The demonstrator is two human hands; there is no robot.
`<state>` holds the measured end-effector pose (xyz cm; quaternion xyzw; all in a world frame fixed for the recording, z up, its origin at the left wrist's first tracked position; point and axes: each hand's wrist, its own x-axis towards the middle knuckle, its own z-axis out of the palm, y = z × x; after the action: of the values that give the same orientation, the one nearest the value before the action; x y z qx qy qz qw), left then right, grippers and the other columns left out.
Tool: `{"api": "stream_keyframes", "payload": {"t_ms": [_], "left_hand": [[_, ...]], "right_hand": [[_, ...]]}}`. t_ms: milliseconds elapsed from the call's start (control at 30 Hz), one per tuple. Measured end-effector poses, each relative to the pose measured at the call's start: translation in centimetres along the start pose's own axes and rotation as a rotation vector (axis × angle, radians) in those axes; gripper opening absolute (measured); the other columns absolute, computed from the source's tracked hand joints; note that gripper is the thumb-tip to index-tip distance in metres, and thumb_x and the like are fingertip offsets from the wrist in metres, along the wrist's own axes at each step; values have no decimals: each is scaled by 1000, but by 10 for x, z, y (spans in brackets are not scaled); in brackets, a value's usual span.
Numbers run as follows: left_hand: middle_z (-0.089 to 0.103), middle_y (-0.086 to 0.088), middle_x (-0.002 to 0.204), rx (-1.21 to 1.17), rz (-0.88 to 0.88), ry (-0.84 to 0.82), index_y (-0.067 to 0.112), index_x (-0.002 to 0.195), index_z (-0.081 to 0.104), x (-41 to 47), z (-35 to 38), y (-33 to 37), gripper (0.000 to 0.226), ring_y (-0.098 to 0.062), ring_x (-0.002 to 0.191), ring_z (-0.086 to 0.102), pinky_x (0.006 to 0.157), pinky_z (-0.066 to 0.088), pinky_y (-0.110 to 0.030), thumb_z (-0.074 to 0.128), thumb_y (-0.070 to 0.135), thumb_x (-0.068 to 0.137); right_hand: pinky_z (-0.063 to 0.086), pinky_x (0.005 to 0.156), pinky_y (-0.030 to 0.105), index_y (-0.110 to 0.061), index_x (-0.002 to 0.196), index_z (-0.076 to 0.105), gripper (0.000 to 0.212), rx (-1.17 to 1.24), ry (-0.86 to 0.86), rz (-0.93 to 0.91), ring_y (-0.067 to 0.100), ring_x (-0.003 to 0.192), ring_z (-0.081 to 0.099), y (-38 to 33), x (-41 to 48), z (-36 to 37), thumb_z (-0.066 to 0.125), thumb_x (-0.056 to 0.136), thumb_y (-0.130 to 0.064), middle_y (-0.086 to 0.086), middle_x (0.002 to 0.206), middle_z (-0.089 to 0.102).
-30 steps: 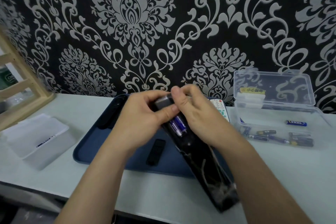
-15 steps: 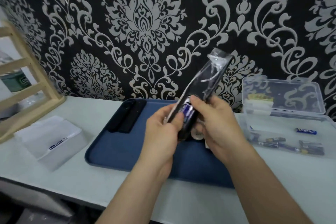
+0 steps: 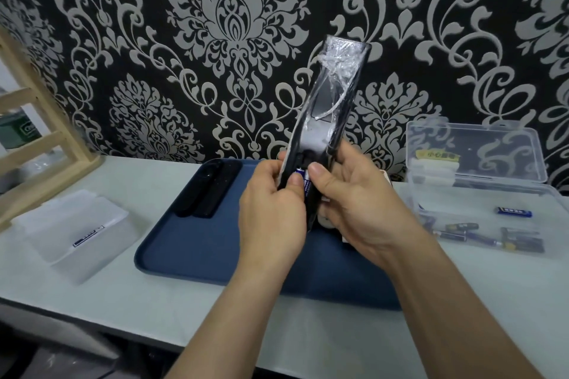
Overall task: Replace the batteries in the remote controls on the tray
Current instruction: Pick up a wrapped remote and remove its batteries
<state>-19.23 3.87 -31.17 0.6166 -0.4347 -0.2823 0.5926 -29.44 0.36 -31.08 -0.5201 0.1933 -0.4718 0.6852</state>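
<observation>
Since a second ago the remote has been swung up from lying low over the table to standing nearly upright, its far end now tilting up and right against the wallpaper; half a second ago it was already raised, and it is sitting a little straighter now. Clear wrap is clinging around its upper part. Both hands are holding its lower end above the tray. The left hand is closing round the left edge, its thumb pressing on a blue battery that is sitting in the open compartment. The right hand is gripping the right side, fingers curling behind the body and the thumb lying beside the battery's top. Two more dark remotes are lying side by side at the tray's far left corner. To the right, an open clear box is holding loose batteries. To the left, a shut frosted box is resting on the table, near a wooden rack.
</observation>
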Motion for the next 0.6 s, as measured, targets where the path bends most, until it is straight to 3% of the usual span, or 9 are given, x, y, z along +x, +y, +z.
{"api": "stream_keyframes", "payload": {"t_ms": [133,167,233,300,433,600], "left_hand": [[70,1,85,-46,-92,30,28,80,62,1,5,4,18,-28,90,65,88,50,-56,48,36,73],[70,-2,88,-64,-120,15,26,81,63,1,5,5,16,-29,90,65,87,51,-54,50,34,75],[70,-7,89,-147,-174,-59,16,87,65,3,3,4,12,-29,87,66,77,56,-44,56,23,86],[68,-10,82,-241,-196,-156,6,91,67,5,0,5,14,-25,76,63,63,52,-35,56,14,91],[64,-9,76,-311,-170,-191,4,90,71,6,-2,5,17,-18,68,56,57,46,-29,57,12,87],[61,-1,64,-363,-258,-164,10,81,69,4,4,5,14,-12,57,52,54,42,-24,59,16,87]], "right_hand": [[51,57,15,-11,131,50,35,-98,-18,24,11,86,69,-2,-2,-2,45,100,2,13,117,69],[54,62,19,-12,131,50,35,-123,-12,25,11,86,69,-1,-1,-4,46,100,2,12,115,70],[56,81,42,-16,130,52,34,-169,8,16,21,98,69,-1,-1,-9,49,99,-1,11,113,71],[50,89,59,-18,128,55,33,-134,33,19,28,103,66,-3,-1,-12,50,99,-3,11,113,72],[57,89,38,-14,126,59,29,85,14,37,26,111,66,-7,-1,-10,44,100,-12,15,121,69],[60,78,34,-19,121,63,28,155,11,21,21,106,68,0,2,-6,42,102,-17,12,121,69]]}}
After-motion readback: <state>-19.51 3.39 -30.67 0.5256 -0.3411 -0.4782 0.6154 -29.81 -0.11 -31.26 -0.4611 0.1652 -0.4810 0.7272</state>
